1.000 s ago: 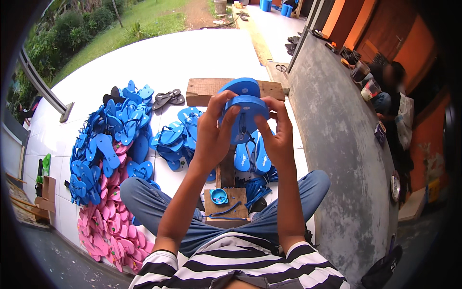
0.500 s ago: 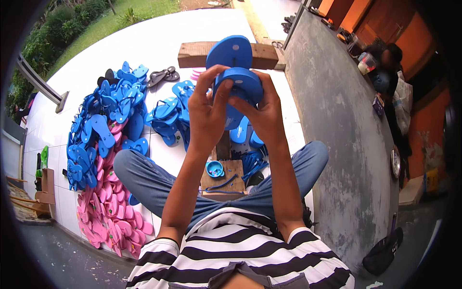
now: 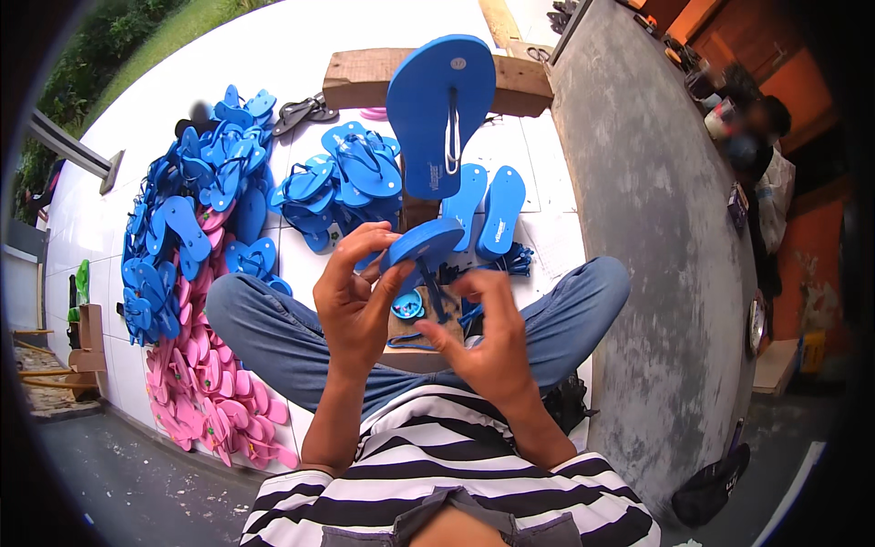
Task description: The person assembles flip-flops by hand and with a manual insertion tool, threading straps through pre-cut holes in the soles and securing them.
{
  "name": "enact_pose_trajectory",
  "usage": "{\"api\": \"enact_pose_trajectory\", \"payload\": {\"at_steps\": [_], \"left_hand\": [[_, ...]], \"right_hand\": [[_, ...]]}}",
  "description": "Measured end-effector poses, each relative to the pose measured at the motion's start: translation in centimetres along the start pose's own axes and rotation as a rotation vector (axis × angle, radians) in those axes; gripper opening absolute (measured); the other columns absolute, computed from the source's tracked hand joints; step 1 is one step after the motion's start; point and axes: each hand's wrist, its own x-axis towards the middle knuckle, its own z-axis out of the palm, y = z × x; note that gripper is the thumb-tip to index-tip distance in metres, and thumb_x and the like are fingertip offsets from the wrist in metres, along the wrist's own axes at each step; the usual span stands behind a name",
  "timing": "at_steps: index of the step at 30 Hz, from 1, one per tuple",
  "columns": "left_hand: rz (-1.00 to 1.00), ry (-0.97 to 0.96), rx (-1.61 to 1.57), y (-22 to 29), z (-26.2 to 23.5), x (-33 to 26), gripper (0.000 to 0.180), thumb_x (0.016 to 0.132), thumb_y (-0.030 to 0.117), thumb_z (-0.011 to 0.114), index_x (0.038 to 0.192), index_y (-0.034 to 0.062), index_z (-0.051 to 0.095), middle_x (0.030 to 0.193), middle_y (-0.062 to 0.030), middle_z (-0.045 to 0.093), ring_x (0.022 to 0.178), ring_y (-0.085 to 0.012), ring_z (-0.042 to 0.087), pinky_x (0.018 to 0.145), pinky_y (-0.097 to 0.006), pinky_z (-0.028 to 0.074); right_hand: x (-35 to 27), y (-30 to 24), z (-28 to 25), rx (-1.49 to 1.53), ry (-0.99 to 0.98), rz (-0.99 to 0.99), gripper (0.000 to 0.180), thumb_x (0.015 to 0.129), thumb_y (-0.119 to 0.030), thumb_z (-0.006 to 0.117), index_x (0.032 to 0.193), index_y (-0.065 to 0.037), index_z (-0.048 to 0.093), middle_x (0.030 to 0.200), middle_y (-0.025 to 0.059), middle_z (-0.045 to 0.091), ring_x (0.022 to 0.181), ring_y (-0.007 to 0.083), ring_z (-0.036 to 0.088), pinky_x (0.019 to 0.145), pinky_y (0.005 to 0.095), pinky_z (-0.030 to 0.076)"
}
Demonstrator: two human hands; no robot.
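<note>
My left hand [image 3: 355,296] pinches a blue flip-flop [image 3: 427,239] by the edge of its sole, in front of my lap. A dark blue strap [image 3: 433,284] hangs below that sole. Close to the strap is my right hand [image 3: 488,342], its thumb and fingers apart and nothing plainly between them. Beyond the hands, a larger blue sole [image 3: 437,100] rests up against a wooden beam [image 3: 365,77], with a thin pale metal loop [image 3: 453,150] on its face. Between my legs, a small blue bowl [image 3: 407,304] with tiny pieces sits on a wooden block [image 3: 401,330].
To the left lie a heap of blue flip-flops [image 3: 187,237] and a pile of pink flip-flops [image 3: 214,392]. More blue flip-flops [image 3: 360,169] are stacked nearer the middle. Two blue soles [image 3: 500,211] lie behind my hands. A grey ledge [image 3: 638,228] runs along the right; another person sits beyond it.
Both hands have come down toward my lap from the wooden beam. The flip-flop came along in my left hand, while my right hand has let go and its fingers have spread.
</note>
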Motion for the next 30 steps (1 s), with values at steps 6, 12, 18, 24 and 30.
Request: {"api": "enact_pose_trajectory", "payload": {"at_steps": [6, 12, 18, 24, 30], "left_hand": [[0.078, -0.132, 0.001, -0.1, 0.1, 1.5, 0.040, 0.085, -0.009, 0.067, 0.123, 0.0000, 0.057, 0.118, -0.0135, 0.055, 0.124, -0.0267, 0.053, 0.099, -0.040, 0.055], [0.160, -0.289, 0.347, -0.4, -1.0, 2.5, 0.049, 0.073, -0.011, 0.072, 0.119, 0.0045, 0.064, 0.112, -0.0123, 0.060, 0.118, -0.0342, 0.059, 0.090, -0.040, 0.054], [0.350, -0.179, 0.531, -0.5, -2.4, 3.9, 0.048, 0.071, -0.012, 0.071, 0.115, 0.0059, 0.066, 0.112, -0.0115, 0.062, 0.118, -0.0355, 0.060, 0.092, -0.040, 0.053], [0.339, -0.199, 0.125, -2.0, -1.6, 3.0, 0.050, 0.078, -0.017, 0.063, 0.119, 0.0039, 0.043, 0.110, -0.0248, 0.065, 0.104, -0.0364, 0.068, 0.089, -0.042, 0.055], [0.061, -0.113, -0.348, -3.9, -1.4, 0.7, 0.055, 0.072, -0.022, 0.055, 0.115, 0.0072, 0.037, 0.109, -0.0217, 0.061, 0.110, -0.0348, 0.063, 0.100, -0.047, 0.049]], "right_hand": [[1.6, 1.2, 2.0, 0.035, 0.098, -0.006, 0.022, 0.089, -0.006, 0.067, 0.107, 0.001, 0.055, 0.088, 0.0147, 0.067, 0.078, 0.0277, 0.068, 0.068, 0.0359, 0.054], [3.5, 2.3, 2.1, 0.832, -0.115, 0.391, 0.017, 0.099, -0.014, 0.058, 0.109, -0.001, 0.055, 0.085, 0.0045, 0.061, 0.071, 0.0110, 0.060, 0.061, 0.0264, 0.050], [3.8, 1.7, 2.4, 1.509, -0.261, 0.754, 0.022, 0.100, -0.018, 0.057, 0.117, -0.003, 0.056, 0.087, 0.0027, 0.056, 0.061, 0.0050, 0.047, 0.051, 0.0183, 0.039], [2.8, 5.1, 3.2, 1.753, -0.383, 0.743, 0.043, 0.098, -0.037, 0.057, 0.127, -0.005, 0.053, 0.095, 0.0056, 0.057, 0.066, 0.0085, 0.053, 0.053, 0.0206, 0.041], [3.8, 6.8, 2.7, 1.305, 0.034, 0.367, 0.055, 0.097, -0.046, 0.054, 0.136, -0.007, 0.048, 0.116, 0.0089, 0.059, 0.108, 0.0207, 0.057, 0.095, 0.0376, 0.044]]}}
